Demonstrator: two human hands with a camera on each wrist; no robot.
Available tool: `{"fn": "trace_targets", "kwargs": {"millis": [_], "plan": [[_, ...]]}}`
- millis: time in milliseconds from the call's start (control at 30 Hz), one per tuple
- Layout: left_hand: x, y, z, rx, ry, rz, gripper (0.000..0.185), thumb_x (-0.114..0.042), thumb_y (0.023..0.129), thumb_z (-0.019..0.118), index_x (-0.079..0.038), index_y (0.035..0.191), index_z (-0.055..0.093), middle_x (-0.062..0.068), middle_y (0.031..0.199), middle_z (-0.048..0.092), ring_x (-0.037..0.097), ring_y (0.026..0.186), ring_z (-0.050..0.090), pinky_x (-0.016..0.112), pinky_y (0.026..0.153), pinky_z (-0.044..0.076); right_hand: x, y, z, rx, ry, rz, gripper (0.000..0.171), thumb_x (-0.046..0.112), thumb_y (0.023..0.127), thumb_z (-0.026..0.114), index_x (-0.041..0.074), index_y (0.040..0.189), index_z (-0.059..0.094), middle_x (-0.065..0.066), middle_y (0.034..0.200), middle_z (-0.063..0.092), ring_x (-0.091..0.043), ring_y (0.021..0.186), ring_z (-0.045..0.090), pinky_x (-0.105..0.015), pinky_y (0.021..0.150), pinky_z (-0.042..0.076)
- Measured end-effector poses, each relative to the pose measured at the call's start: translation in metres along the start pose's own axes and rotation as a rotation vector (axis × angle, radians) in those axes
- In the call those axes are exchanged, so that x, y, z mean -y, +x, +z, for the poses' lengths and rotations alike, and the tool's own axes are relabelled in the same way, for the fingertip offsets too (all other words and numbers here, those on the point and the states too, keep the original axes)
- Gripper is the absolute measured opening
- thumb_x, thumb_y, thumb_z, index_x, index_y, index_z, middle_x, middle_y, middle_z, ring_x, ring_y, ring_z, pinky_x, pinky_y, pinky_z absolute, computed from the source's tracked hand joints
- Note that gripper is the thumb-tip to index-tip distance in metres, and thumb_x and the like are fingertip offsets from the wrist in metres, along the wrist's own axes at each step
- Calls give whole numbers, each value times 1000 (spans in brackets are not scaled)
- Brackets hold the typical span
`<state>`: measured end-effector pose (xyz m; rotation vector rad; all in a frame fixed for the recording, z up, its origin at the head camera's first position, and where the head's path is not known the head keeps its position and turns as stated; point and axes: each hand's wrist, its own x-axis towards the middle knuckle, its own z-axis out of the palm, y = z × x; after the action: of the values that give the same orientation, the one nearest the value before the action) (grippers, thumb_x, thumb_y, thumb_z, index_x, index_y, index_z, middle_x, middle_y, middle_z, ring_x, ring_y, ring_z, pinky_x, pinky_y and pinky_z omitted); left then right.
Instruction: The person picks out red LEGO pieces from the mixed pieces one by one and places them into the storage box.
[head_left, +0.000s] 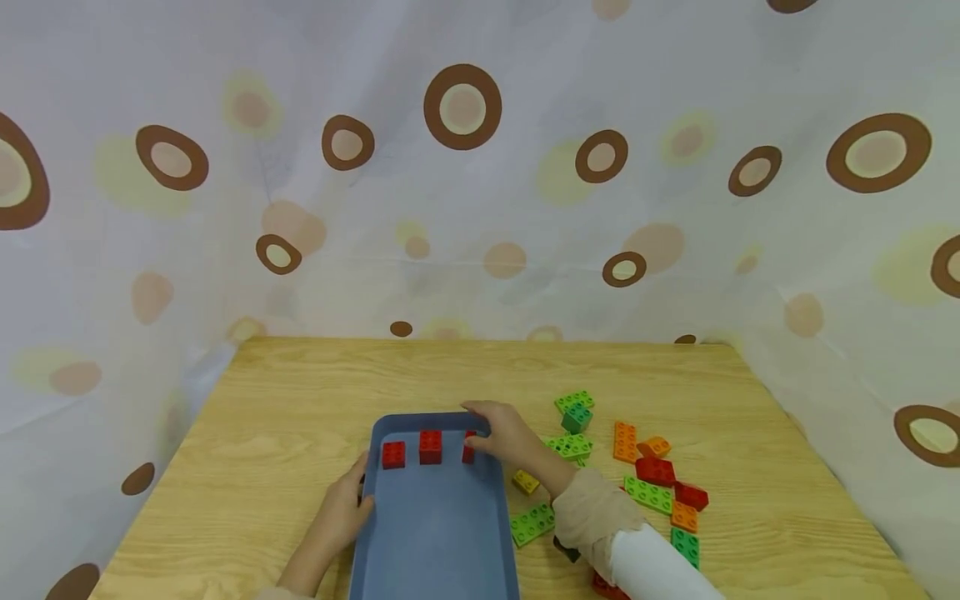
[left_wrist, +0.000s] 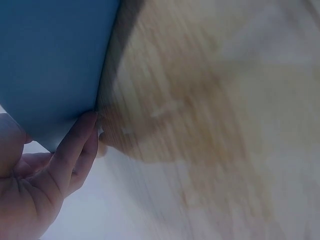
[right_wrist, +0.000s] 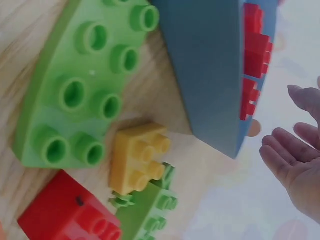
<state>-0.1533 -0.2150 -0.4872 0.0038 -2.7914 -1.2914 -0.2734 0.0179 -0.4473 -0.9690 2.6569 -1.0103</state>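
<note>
A blue-grey tray (head_left: 438, 533) lies lengthwise on the table. My left hand (head_left: 339, 510) grips its left wall, thumb over the rim; in the left wrist view, fingers (left_wrist: 75, 142) press against the outside of the wall. Along the tray's far end stand a flat red brick (head_left: 393, 455), a taller red brick (head_left: 431, 447) and a third red brick (head_left: 468, 447), partly hidden by my right hand (head_left: 513, 435). That hand hovers over the far right corner. Its fingers are loosely spread and hold nothing in the right wrist view.
Right of the tray lie loose bricks: a green brick (head_left: 532, 524), a yellow brick (head_left: 526, 481), a dark green brick (head_left: 577, 417), an orange brick (head_left: 625, 442), red bricks (head_left: 656, 472) and several others. A patterned cloth (head_left: 480, 208) hangs behind the wooden table (head_left: 300, 392).
</note>
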Motion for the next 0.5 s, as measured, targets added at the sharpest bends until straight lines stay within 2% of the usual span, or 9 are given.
{"fn": "trace_targets", "kwargs": {"millis": [200, 367, 500], "plan": [[1, -1, 2, -16, -21, 18, 60, 14, 77, 52, 18, 134, 32, 37, 118, 54, 36, 90, 64, 35, 66, 56, 4, -4, -8, -50, -19, -53, 50, 9, 81, 68, -2, 127, 53, -19, 126, 58, -32, 113, 56, -43, 91, 49], [1, 0, 1, -21, -20, 25, 61, 14, 77, 53, 17, 134, 33, 37, 116, 55, 37, 89, 64, 35, 66, 56, 2, -12, -15, -116, -16, -69, 49, 10, 81, 68, 0, 127, 54, -18, 124, 59, -32, 110, 57, -45, 89, 50], [1, -1, 1, -12, -24, 4, 61, 13, 77, 52, 16, 135, 32, 35, 115, 56, 35, 89, 64, 35, 66, 56, -1, -20, -20, -142, -44, -80, 48, 11, 82, 68, -1, 126, 55, -18, 122, 60, -31, 107, 58, -44, 88, 50]]}}
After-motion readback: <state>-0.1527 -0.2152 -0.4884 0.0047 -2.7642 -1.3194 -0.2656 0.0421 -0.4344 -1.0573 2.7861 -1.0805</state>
